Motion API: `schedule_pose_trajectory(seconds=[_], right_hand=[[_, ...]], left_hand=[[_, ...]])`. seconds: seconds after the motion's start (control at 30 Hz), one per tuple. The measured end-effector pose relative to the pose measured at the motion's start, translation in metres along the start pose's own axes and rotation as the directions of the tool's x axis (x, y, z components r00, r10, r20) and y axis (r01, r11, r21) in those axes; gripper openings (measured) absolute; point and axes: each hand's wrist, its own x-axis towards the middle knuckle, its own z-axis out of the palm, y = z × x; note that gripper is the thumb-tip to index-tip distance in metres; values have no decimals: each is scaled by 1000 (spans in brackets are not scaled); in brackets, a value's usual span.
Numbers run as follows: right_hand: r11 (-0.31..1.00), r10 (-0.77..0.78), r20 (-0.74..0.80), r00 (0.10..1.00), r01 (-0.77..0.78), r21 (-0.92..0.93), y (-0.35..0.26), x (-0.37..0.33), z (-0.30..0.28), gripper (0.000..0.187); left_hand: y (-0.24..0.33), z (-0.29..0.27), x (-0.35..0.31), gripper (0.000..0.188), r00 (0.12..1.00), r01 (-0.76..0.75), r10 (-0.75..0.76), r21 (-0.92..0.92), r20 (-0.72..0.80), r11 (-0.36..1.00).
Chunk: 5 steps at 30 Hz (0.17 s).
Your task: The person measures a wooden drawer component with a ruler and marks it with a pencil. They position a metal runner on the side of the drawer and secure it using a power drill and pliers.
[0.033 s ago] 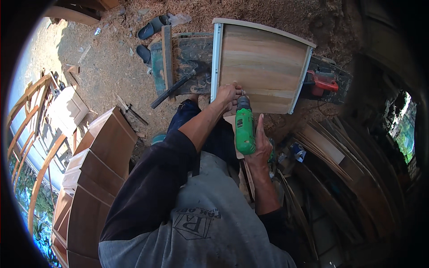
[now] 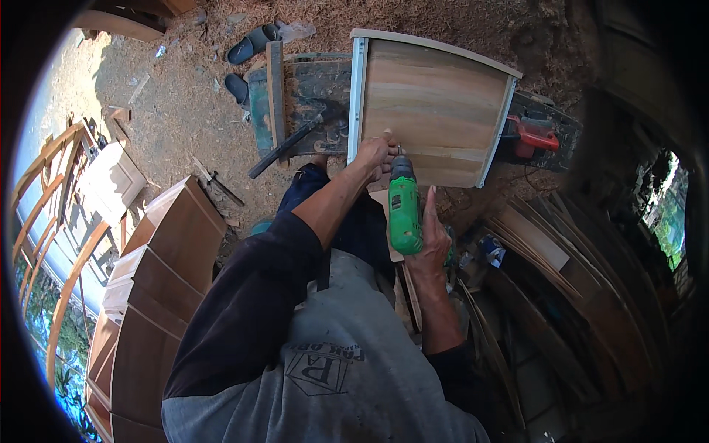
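Observation:
My right hand is wrapped round a green cordless drill, its chuck pointing away from me. Just ahead of the chuck, my left hand has its fingers pinched together by the drill's tip. Whatever is between those fingers is too small to make out. Both hands are at the near edge of a wooden drawer, whose pale inner panel faces up. Metal slide rails run along its left and right sides.
The drawer rests across a worn bench with a wood strip, a dark bar and a red-handled tool. Sandals lie beyond. Wooden carcasses stand left; stacked boards lie right.
The drill's front end has shifted very slightly forward toward the drawer. Both hands keep nearly the same position, and the drawer has hardly moved.

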Motion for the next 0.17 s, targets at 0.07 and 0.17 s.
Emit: schedule_pose_trajectory(seconds=[0.07,0.17], right_hand=[[999,-10,12,1000,10,43,-1,10,0,96],[995,33,70,997,-40,94,-8,24,9,99]], left_hand=[[4,-11,-4,34,999,-22,26,137,-27,990],[-9,-43,-5,56,984,-173,171,43,39,984]])
